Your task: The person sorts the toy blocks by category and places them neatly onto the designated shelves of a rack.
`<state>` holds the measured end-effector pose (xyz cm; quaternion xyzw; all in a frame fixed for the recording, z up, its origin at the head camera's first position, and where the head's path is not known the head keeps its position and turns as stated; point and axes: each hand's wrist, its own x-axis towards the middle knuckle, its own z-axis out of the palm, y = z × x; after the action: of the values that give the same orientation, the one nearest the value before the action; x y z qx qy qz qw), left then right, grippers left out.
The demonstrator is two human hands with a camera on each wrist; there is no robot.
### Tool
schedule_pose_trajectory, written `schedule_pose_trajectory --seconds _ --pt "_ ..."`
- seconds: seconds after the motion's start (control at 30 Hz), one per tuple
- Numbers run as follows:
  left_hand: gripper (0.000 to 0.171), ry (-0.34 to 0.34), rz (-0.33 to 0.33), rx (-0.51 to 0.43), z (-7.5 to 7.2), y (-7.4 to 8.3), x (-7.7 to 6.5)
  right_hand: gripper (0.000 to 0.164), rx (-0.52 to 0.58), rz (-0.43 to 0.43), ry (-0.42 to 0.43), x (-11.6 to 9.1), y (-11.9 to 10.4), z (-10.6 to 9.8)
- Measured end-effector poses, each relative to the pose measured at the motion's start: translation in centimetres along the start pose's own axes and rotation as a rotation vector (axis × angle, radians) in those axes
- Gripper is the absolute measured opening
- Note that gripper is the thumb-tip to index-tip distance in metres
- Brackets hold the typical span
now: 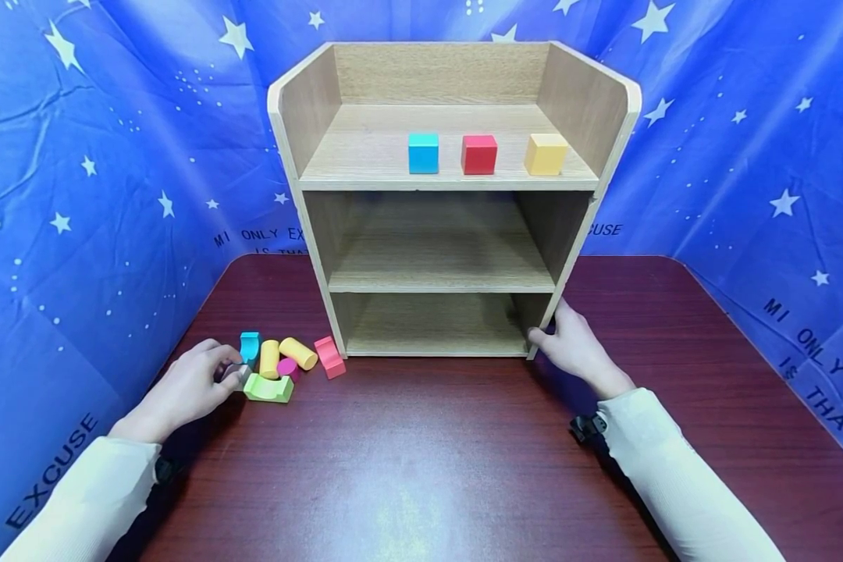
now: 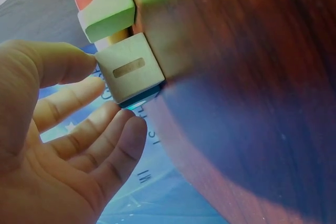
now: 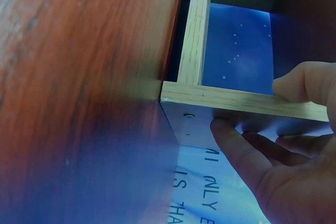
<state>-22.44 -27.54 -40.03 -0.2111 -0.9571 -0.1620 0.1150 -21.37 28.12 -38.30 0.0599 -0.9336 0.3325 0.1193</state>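
Note:
My left hand [image 1: 193, 386] is at the pile on the left, thumb and fingers loosely bent beside a grey block [image 2: 128, 69] with a slot in its face. In the left wrist view the thumb tip meets the block's edge, while the other fingers spread below it. A light green block with a curved hollow [image 1: 268, 389] lies right beside the grey one. On the other side, my right hand [image 1: 579, 347] grips the lower side panel of a wooden shelf [image 1: 442, 286], thumb inside and fingers against the outer face [image 3: 194, 124].
Around the pile lie a blue curved block [image 1: 250, 347], yellow cylinders [image 1: 269, 360], a magenta piece [image 1: 287, 368] and a red block [image 1: 329, 357]. Blue [image 1: 423, 154], red [image 1: 479, 155] and yellow [image 1: 545, 154] cubes stand on the top shelf. Starry blue cloth [image 1: 133, 156] surrounds the dark table [image 1: 421, 453].

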Motion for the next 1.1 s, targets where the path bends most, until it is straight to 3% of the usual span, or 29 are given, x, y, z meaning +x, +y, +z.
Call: schedule_pose_trajectory --seconds 0.37,0.77,1.1 --pt "0.009 0.017 0.017 0.008 0.13 0.24 -0.03 0.038 0.006 0.001 -0.004 0.07 0.06 0.03" --pt "0.013 -0.069 -0.052 0.010 -0.13 0.25 0.10 0.040 0.014 0.001 -0.007 0.08 0.02 0.03" --pt "0.016 -0.096 -0.045 0.012 -0.13 0.30 0.06 0.039 0.009 0.004 -0.002 0.02 -0.01 0.05"
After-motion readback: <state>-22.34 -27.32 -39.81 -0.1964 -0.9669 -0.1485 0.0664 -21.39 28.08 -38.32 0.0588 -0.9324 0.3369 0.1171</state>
